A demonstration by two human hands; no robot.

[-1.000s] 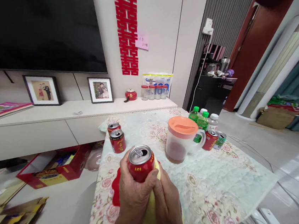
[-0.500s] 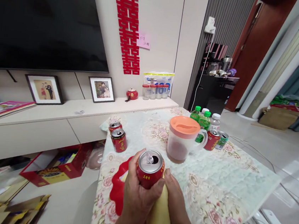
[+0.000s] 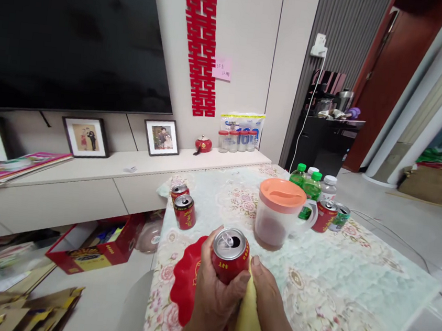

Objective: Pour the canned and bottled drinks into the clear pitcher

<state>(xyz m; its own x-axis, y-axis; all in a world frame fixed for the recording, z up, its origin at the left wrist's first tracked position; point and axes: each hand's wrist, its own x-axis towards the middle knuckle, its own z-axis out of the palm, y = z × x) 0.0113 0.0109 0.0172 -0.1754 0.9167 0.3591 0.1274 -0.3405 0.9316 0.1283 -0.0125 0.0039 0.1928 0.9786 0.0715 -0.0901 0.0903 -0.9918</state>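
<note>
My left hand (image 3: 217, 294) is wrapped round an opened red drink can (image 3: 230, 256), held upright with its silver top facing up. My right hand (image 3: 265, 302) grips a yellow cloth (image 3: 248, 321) against the can's right side; part of the cloth hangs below, between my wrists. Beneath and left of my left hand lies a red scalloped tray (image 3: 184, 283), partly covered by that hand. A clear jug (image 3: 271, 229) with an orange lid stands just beyond the can.
Two red cans (image 3: 185, 213) stand at the table's left edge. Right of the jug are several bottles (image 3: 313, 183), a red can (image 3: 324, 217) and a green can (image 3: 339, 218). A flowered tablecloth (image 3: 334, 288) covers the table. A red box (image 3: 90, 246) sits on the floor at left.
The view has shifted slightly left, so everything appears further right. The yellow cloth has moved a little against the can, and more of the tray's surface shows. Both hands keep their holds.
</note>
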